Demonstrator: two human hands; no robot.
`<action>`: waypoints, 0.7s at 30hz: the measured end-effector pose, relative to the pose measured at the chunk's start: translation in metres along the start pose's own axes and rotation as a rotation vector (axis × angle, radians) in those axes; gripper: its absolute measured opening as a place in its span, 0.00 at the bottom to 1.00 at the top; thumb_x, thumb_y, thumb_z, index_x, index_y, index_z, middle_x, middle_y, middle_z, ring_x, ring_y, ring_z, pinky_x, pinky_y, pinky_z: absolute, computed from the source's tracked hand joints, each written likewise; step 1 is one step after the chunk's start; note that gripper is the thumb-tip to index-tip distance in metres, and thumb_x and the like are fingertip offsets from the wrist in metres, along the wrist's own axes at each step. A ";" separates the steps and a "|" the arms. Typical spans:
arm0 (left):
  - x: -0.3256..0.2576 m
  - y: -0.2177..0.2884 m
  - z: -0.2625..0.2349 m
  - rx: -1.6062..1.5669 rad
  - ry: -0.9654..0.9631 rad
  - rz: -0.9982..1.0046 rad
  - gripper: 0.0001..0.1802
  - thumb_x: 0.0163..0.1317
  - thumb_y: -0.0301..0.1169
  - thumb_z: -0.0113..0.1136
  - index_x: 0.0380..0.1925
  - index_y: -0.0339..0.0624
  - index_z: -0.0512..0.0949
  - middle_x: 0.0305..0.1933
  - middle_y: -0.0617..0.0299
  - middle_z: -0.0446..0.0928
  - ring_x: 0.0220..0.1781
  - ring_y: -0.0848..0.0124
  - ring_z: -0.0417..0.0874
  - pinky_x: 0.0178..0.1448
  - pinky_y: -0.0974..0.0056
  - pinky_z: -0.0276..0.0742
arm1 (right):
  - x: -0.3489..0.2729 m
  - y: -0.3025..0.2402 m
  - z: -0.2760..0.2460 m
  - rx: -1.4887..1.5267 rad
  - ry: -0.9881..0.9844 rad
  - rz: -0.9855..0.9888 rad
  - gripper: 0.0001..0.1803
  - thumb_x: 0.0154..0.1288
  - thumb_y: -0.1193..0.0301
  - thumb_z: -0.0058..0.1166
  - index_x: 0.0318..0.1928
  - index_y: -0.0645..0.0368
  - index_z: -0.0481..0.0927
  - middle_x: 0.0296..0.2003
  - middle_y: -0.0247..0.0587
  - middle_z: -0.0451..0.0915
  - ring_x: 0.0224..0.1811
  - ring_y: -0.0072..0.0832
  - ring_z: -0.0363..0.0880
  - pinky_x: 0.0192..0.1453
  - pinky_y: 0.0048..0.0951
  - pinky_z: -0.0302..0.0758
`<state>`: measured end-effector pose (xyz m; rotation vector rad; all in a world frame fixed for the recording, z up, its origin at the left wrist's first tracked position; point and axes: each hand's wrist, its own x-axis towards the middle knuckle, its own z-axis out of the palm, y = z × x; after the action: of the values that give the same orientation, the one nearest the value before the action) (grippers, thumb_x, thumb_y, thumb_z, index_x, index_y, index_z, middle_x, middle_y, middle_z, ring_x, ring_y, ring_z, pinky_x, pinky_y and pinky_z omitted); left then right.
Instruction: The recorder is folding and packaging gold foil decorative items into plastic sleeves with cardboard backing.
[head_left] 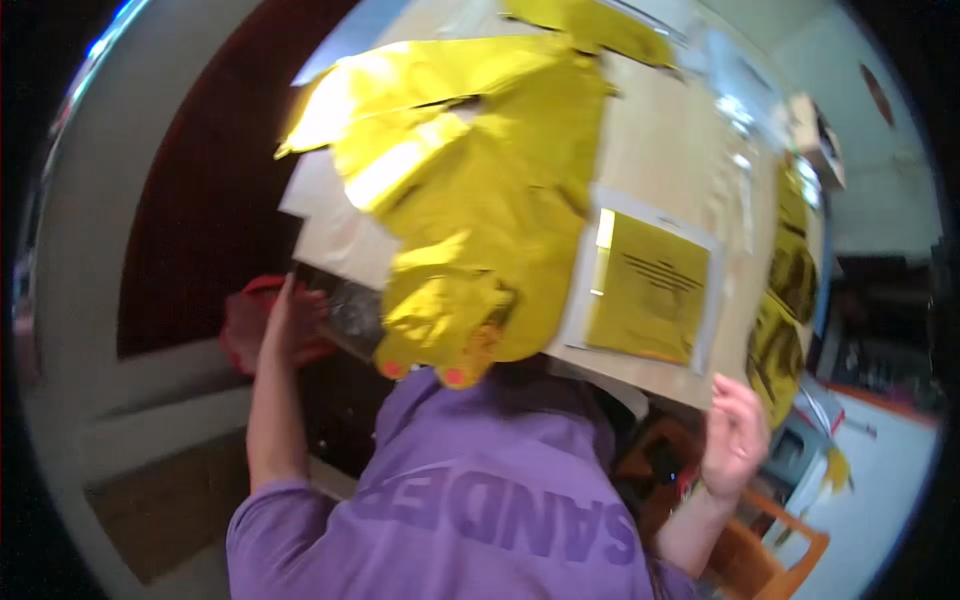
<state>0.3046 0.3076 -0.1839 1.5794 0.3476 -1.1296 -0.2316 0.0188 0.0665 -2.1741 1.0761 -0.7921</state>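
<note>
A large flat yellow foil balloon (520,170), creased and uninflated, lies across the table, its lower end with small pinkish spots hanging at the near edge. My left hand (292,315) is at the table's left corner, against a red plastic thing (250,325) and beside a dark, shiny clear packet (355,308); blur hides whether its fingers grip anything. My right hand (735,435) is just off the near right edge, fingers loosely bent and apart, holding nothing. Between the balloon and that hand lies a clear packet with folded yellow foil (650,285).
The pale wooden table (645,130) bears more yellow foil (605,28) at the far side and yellow foil with dark markings (785,290) along the right edge. Clear plastic (740,110) lies far right, near a small box (818,140). An orange chair (765,550) stands lower right.
</note>
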 end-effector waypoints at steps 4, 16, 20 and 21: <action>-0.093 0.043 0.054 0.201 0.559 0.967 0.15 0.73 0.39 0.59 0.44 0.37 0.81 0.42 0.61 0.81 0.43 0.72 0.78 0.48 0.64 0.76 | 0.011 -0.003 -0.016 -0.306 -0.153 -0.164 0.22 0.51 0.74 0.73 0.48 0.62 0.82 0.57 0.49 0.81 0.59 0.48 0.78 0.65 0.43 0.73; -0.220 0.000 0.302 1.341 -0.716 1.915 0.26 0.54 0.30 0.72 0.54 0.42 0.80 0.64 0.53 0.75 0.70 0.55 0.74 0.73 0.44 0.68 | -0.031 0.050 0.007 -0.596 -0.104 -0.397 0.31 0.53 0.70 0.71 0.59 0.57 0.79 0.63 0.43 0.76 0.66 0.42 0.74 0.74 0.51 0.64; -0.219 -0.007 0.303 1.074 -0.768 1.868 0.13 0.55 0.23 0.70 0.41 0.38 0.81 0.49 0.55 0.83 0.59 0.56 0.83 0.66 0.51 0.77 | -0.039 0.049 0.004 -0.502 -0.015 -0.400 0.23 0.55 0.71 0.71 0.52 0.57 0.81 0.55 0.41 0.80 0.56 0.39 0.78 0.70 0.50 0.69; -0.225 -0.010 0.306 1.045 -0.701 1.837 0.09 0.57 0.21 0.69 0.38 0.37 0.80 0.45 0.54 0.84 0.56 0.56 0.85 0.62 0.53 0.79 | -0.037 0.047 0.003 -0.471 -0.004 -0.399 0.21 0.55 0.71 0.71 0.50 0.57 0.82 0.53 0.40 0.81 0.53 0.39 0.79 0.67 0.49 0.71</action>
<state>0.0394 0.1171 0.0102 1.2927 -2.0294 -0.1367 -0.2705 0.0269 0.0216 -2.8474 0.9022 -0.7548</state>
